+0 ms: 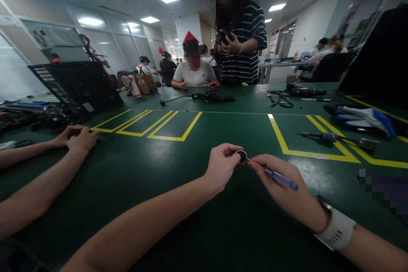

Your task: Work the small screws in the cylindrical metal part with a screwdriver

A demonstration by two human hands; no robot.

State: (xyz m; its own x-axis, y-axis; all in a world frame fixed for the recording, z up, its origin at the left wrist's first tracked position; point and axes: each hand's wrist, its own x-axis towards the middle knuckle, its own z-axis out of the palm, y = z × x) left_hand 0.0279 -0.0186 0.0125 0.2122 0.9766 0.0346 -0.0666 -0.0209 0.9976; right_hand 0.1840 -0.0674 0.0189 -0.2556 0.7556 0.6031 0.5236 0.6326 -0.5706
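Note:
Near the middle of the view, my left hand [222,165] pinches a small round metal ring-shaped part [241,155] between thumb and fingers. Its inside looks dark, and I cannot make out what it is exactly. From the right, my right hand [280,182] grips a screwdriver [282,179] with a clear purple handle. The thin shaft of the screwdriver points left, its tip at the ring-shaped part; whether it touches inside is hidden. Both hands are held above the green table [178,170]. A pale-strapped watch sits on my right wrist.
Yellow tape frames mark the table. Two screwdriver-like tools [330,137] and blue-white gloves [366,119] lie at right. A cabled black tool [215,95] lies farther back. Another person's hands [78,138] work at left, near a black panel [79,87]. Other people are across the table.

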